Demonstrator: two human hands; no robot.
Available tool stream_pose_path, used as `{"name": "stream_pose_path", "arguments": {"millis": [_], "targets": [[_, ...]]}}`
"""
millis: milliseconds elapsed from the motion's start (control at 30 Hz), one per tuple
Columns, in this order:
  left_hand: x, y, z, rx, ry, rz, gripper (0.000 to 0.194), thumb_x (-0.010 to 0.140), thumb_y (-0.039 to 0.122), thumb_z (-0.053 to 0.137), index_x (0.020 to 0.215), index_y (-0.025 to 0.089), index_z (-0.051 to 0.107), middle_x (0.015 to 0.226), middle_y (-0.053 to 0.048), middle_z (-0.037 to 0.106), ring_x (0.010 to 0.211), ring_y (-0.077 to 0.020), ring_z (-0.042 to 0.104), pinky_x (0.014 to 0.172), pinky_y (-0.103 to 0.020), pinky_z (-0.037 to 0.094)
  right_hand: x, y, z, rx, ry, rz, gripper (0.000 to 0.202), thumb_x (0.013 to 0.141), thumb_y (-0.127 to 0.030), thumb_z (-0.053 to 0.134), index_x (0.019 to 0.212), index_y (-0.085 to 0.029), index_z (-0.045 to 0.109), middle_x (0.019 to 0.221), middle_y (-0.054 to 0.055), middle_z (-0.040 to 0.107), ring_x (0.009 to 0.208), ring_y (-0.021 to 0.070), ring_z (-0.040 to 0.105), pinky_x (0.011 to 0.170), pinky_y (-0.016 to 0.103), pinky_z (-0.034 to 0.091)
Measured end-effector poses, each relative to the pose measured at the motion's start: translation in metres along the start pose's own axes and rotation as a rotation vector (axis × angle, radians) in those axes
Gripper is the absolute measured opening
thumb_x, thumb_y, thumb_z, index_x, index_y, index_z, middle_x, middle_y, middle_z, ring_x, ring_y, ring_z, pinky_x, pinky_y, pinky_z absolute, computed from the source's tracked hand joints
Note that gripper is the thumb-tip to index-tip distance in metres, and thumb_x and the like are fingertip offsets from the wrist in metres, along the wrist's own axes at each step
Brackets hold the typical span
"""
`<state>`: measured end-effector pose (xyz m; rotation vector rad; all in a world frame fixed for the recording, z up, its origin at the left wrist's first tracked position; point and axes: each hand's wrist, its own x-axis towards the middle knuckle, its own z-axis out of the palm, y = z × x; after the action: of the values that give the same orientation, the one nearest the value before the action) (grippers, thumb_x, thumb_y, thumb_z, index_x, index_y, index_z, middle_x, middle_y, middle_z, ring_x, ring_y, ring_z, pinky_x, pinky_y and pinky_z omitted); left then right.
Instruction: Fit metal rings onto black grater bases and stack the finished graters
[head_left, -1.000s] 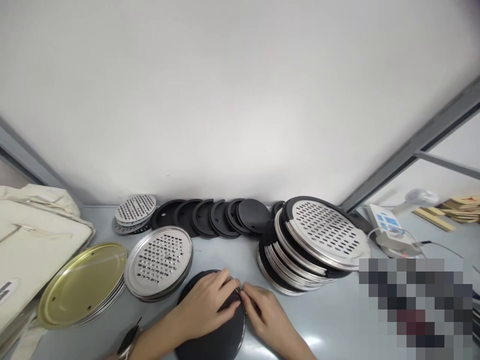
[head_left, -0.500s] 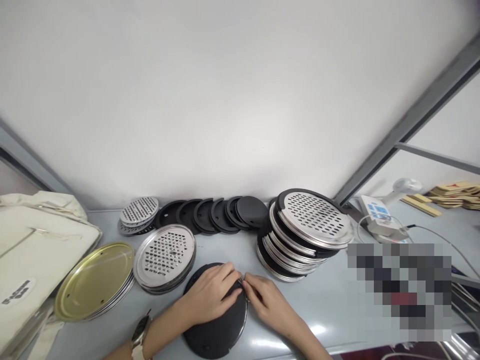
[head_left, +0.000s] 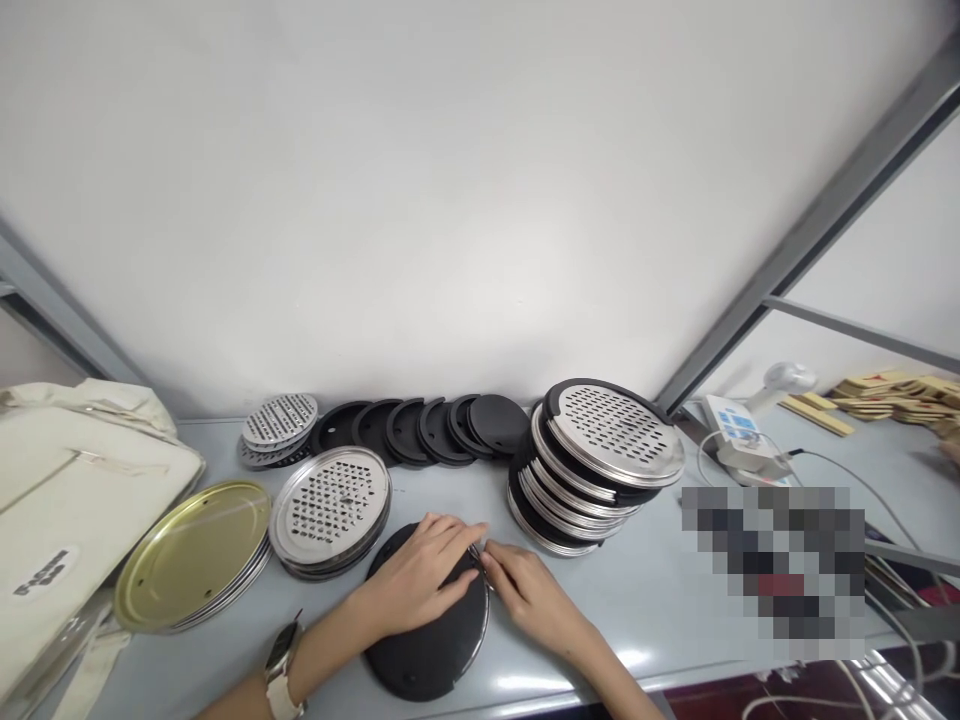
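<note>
A round black cover (head_left: 442,650) lies flat on the table in front of me, with a thin strip of shiny metal along its right edge. My left hand (head_left: 424,580) rests across its top and grips it, thumb and fingers near the upper right rim. At that same rim my right hand (head_left: 521,590) pinches the edge between thumb and fingers. Just what sits between the fingertips is partly hidden. Left of the cover is a stack of perforated metal grater discs (head_left: 330,505), and beyond it a stack topped by a gold-coloured disc (head_left: 195,555).
A tall stack of grater discs with black rims (head_left: 619,430) stands at the right. Several black covers (head_left: 409,430) overlap along the wall, beside small grater plates (head_left: 281,420). A cream bag (head_left: 82,500) is at left, a white device (head_left: 739,435) and wooden pieces (head_left: 892,395) at right.
The view has shifted slightly to the right. Both hands stay at the cover's upper right rim, with the left fingers lying a little flatter and farther over the edge.
</note>
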<state>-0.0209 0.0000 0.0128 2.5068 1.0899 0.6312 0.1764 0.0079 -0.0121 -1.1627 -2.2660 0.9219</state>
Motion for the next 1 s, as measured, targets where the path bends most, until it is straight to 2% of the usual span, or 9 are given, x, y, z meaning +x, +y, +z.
{"name": "stream_pose_path", "arguments": {"millis": [333, 533, 700, 833, 1000], "targets": [[0.0005, -0.0016, 0.0015, -0.077, 0.002, -0.033, 0.030, 0.089, 0.020, 0.050, 0.119, 0.021, 0.048, 0.109, -0.007, 0.060, 0.102, -0.0205, 0.053, 0.094, -0.039, 0.037, 0.0006, -0.0005, -0.0004, 0.017, 0.024, -0.013, 0.032, 0.098, -0.033, 0.029, 0.079, -0.019, 0.051, 0.071, 0.001, 0.058, 0.065, 0.0156, 0.054, 0.061, 0.025, 0.037], [-0.0006, -0.0061, 0.0032, -0.145, 0.010, -0.082, 0.030, 0.086, 0.022, 0.057, 0.115, 0.023, 0.050, 0.111, -0.004, 0.060, 0.104, -0.0190, 0.053, 0.094, -0.036, 0.039, 0.0006, 0.0005, 0.0008, 0.007, 0.024, -0.022, 0.031, 0.098, -0.031, 0.030, 0.079, -0.019, 0.051, 0.070, 0.002, 0.059, 0.064, 0.0161, 0.055, 0.061, 0.025, 0.036], [0.0000, -0.0055, 0.0013, -0.169, 0.023, -0.067, 0.031, 0.085, 0.021, 0.059, 0.114, 0.023, 0.050, 0.111, -0.001, 0.060, 0.104, -0.0163, 0.053, 0.096, -0.033, 0.038, 0.0006, 0.0005, 0.0001, 0.028, 0.009, -0.026, 0.030, 0.098, -0.030, 0.030, 0.078, -0.020, 0.050, 0.071, 0.002, 0.059, 0.066, 0.0164, 0.056, 0.063, 0.025, 0.038], [0.0014, -0.0027, -0.0006, -0.155, 0.018, -0.069, 0.030, 0.085, 0.019, 0.059, 0.113, 0.022, 0.050, 0.107, -0.001, 0.060, 0.102, -0.0162, 0.052, 0.096, -0.033, 0.036, 0.0004, -0.0008, -0.0011, 0.024, 0.014, -0.022, 0.029, 0.097, -0.030, 0.032, 0.075, -0.020, 0.048, 0.069, 0.001, 0.057, 0.064, 0.0156, 0.054, 0.061, 0.024, 0.037], [0.0018, -0.0015, -0.0012, -0.120, -0.006, -0.081, 0.020, 0.086, 0.021, 0.056, 0.106, 0.022, 0.055, 0.101, -0.002, 0.057, 0.098, -0.0173, 0.052, 0.095, -0.035, 0.035, 0.0004, -0.0010, -0.0002, 0.017, 0.009, -0.034, 0.027, 0.096, -0.027, 0.032, 0.073, -0.020, 0.044, 0.066, -0.001, 0.052, 0.061, 0.0136, 0.048, 0.059, 0.024, 0.034]]}}
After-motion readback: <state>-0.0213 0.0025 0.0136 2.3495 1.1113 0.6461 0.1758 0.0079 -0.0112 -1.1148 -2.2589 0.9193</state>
